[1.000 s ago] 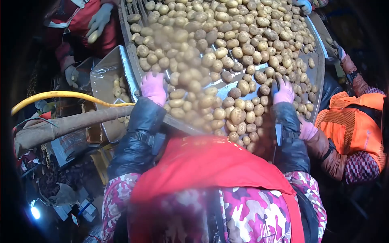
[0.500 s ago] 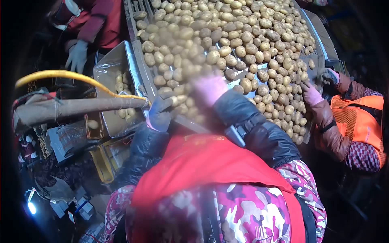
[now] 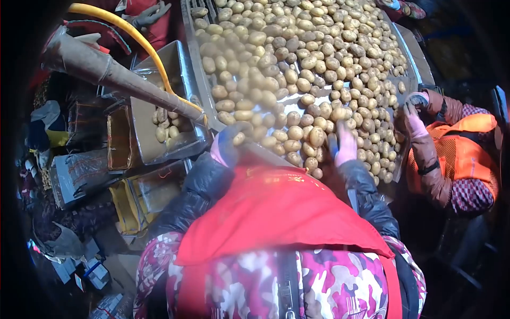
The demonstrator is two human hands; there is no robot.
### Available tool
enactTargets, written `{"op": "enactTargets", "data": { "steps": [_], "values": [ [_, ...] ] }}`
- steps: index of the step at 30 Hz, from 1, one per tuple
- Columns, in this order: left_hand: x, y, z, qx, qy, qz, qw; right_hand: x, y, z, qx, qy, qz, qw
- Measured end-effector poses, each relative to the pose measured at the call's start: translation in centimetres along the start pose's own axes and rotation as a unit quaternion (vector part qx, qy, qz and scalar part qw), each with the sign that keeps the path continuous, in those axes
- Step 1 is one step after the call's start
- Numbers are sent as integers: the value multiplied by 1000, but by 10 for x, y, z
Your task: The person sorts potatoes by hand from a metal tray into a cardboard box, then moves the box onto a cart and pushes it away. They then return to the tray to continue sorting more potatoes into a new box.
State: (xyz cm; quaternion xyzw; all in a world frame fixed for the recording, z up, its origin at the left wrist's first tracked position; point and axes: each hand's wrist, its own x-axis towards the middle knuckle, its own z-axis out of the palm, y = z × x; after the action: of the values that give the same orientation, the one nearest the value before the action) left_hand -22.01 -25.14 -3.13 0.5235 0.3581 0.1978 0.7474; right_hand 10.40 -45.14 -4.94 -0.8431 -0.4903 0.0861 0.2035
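Note:
A thick layer of potatoes [image 3: 319, 64] covers the sloping table in front of me. My left hand [image 3: 227, 149], in a grey and pink glove, is at the table's near left corner with its fingers curled around a potato [image 3: 239, 139]. My right hand [image 3: 346, 144], in a pink glove with a dark blue part, reaches in among the potatoes at the near edge. Its thumb stands apart from the fingers, whose tips are slightly blurred beside a light potato [image 3: 340, 113]. I see nothing held in it.
An open lined box [image 3: 139, 127] with some potatoes stands left of the table, under a brown pipe [image 3: 122, 77] and a yellow hose [image 3: 139, 33]. A co-worker in an orange vest [image 3: 465, 159] handles potatoes at right. Another person's gloved hands [image 3: 151, 15] show at upper left.
My right hand has moved right and nearer to me across the potatoes. My left hand has shifted slightly right, and more of the pale table surface shows. The view has turned a little.

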Motion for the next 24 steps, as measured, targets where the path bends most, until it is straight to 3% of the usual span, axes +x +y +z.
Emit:
{"op": "enactTargets", "data": {
  "steps": [2, 4, 7, 10, 11, 13, 15, 18, 21, 22, 24],
  "values": [
    [2, -11, -7, 60, -13, 43, 997, -39, -9, 9, -36, 7, -88, 995],
    [2, -14, -9, 109, -17, 57, 992, -55, -32, 5, 1, -30, -116, 993],
    [1, -13, -11, 128, -27, 63, 989, -48, -52, -6, -48, -30, -170, 984],
    [1, -14, -11, 72, -25, 40, 996, -16, -37, 18, -123, -30, -190, 974],
    [1, -16, -11, 92, -24, 59, 994, 3, -27, 14, -181, -75, -191, 962],
    [2, -22, -13, 134, -20, 96, 986, 35, -12, 19, -172, -42, -134, 975],
    [-6, -11, -7, 37, -12, 51, 998, 66, -1, 12, -213, -22, -118, 970],
    [-23, 6, 3, -105, 20, -27, 994, 102, -5, 6, -236, -3, -8, 972],
    [-35, -1, -2, -261, 46, -93, 960, 105, -36, 1, -177, 122, -95, 972],
    [-36, -5, -6, -312, 52, -107, 943, 100, -57, -1, -113, 79, -170, 976],
    [-37, -6, -9, -336, 74, -145, 928, 93, -142, -17, -122, -221, -183, 950]
  ]
}}
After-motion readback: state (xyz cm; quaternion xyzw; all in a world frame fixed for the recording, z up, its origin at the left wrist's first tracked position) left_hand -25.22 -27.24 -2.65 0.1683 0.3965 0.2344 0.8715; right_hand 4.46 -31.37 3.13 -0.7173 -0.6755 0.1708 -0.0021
